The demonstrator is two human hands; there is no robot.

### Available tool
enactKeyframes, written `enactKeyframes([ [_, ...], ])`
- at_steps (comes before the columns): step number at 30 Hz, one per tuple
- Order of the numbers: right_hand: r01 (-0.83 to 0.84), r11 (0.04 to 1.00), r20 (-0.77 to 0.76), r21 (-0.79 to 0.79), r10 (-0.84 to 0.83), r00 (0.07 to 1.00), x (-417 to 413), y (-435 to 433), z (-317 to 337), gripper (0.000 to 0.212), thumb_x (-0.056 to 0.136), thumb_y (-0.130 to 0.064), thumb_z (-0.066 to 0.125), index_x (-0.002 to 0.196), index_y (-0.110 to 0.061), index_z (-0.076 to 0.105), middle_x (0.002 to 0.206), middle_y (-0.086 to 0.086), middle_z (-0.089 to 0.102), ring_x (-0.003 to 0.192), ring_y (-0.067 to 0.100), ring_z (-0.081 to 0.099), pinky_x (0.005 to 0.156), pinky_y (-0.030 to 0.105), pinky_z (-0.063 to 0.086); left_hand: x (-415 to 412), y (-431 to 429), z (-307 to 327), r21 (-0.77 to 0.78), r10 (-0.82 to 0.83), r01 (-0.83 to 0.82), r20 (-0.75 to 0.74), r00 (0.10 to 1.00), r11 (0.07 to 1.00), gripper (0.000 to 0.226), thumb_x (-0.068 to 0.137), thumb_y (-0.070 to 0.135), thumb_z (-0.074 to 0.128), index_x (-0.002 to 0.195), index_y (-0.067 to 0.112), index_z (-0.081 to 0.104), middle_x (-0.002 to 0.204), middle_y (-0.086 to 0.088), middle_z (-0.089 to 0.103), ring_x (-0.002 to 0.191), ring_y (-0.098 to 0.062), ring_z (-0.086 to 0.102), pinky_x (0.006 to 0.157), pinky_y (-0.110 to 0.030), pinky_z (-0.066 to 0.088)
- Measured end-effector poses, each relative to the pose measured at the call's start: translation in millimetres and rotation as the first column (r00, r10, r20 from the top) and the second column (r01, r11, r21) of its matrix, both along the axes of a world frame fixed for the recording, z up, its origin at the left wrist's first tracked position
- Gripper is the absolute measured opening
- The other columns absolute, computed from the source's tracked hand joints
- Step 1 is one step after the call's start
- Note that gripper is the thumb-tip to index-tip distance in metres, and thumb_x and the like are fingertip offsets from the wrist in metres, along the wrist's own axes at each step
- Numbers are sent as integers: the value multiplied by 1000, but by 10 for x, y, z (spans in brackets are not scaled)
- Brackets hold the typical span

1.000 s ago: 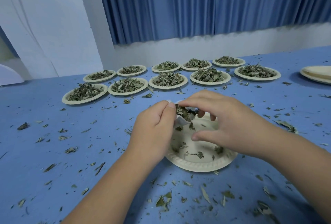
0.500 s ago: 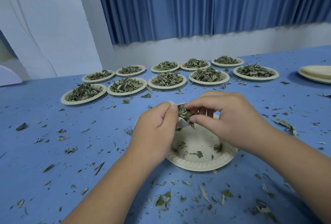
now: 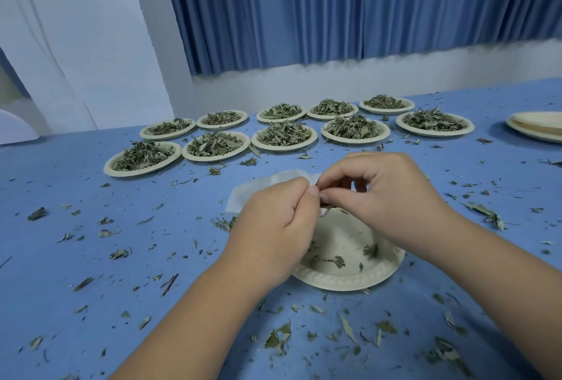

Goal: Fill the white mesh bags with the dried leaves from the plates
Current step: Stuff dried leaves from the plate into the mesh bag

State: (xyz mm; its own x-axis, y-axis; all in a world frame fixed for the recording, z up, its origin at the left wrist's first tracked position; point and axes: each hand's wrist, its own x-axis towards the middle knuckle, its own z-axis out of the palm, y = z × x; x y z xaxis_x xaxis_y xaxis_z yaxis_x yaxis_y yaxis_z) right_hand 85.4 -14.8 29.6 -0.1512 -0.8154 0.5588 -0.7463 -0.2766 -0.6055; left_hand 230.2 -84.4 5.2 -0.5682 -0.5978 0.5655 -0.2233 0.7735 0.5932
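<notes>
The white mesh bag [image 3: 264, 189] is held just above a nearly empty plate [image 3: 349, 276], its cloth spreading out behind the left hand [image 3: 273, 227], which pinches it with curled fingers. The right hand [image 3: 386, 197] pinches the same edge, where a few dried leaves [image 3: 327, 205] show. Ten full plates [image 3: 284, 135] sit further back on the leaf-strewn blue table [image 3: 91, 258]

A plain workroom: blue-covered table [image 3: 45, 258], blue curtains [image 3: 365, 8], white wall [image 3: 304, 84], rows of paper plates [image 3: 282, 148] heaped with dried leaves [image 3: 284, 135].
</notes>
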Motion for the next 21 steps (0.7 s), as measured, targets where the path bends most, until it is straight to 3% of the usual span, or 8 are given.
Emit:
enactKeyframes([
  [6,85,996,-43,17,-84,995,63,-14,1,25,71,-21,78,80,-31,56,76,-14,55,70,4,49,65,9,38,16,6,21,20,-35,35,-2,999,999,31,90,35,37,60,36,45,56,18,49,55,-4,43,51,-17,30],
  [10,159,975,149,158,-182,972,-2,-38,5,37,61,-46,78,83,-30,54,79,-13,55,63,3,50,57,14,39,9,20,26,130,-12,24,-86,996,991,32,89,36,39,58,28,41,51,14,41,51,-4,37,50,-19,30],
  [12,123,958,244,257,-188,951,-19,-35,8,39,62,-44,82,85,-25,56,78,-11,59,58,3,55,52,17,40,1,31,29,149,-13,26,-91,996,989,34,90,35,40,58,25,38,50,16,43,52,-2,38,51,-21,31],
  [14,111,962,312,250,-188,931,-14,-31,3,37,63,-37,84,83,-22,57,75,-8,62,50,4,57,46,19,44,-7,40,25,133,-10,22,-91,996,991,42,96,29,42,56,23,34,49,20,46,51,4,44,49,-17,31],
  [18,245,957,194,153,-272,942,48,7,7,28,65,-39,83,73,-28,58,67,-9,65,53,4,58,50,17,44,-20,47,18,177,11,9,-113,994,984,44,100,18,44,57,20,37,51,19,47,57,14,54,55,-22,41],
  [21,213,969,178,124,-233,956,94,41,26,19,68,-36,81,76,-31,64,63,-8,64,57,6,60,56,20,47,-30,42,24,214,27,4,-142,990,977,38,95,30,43,59,16,40,54,16,50,63,10,59,66,-32,48],
])
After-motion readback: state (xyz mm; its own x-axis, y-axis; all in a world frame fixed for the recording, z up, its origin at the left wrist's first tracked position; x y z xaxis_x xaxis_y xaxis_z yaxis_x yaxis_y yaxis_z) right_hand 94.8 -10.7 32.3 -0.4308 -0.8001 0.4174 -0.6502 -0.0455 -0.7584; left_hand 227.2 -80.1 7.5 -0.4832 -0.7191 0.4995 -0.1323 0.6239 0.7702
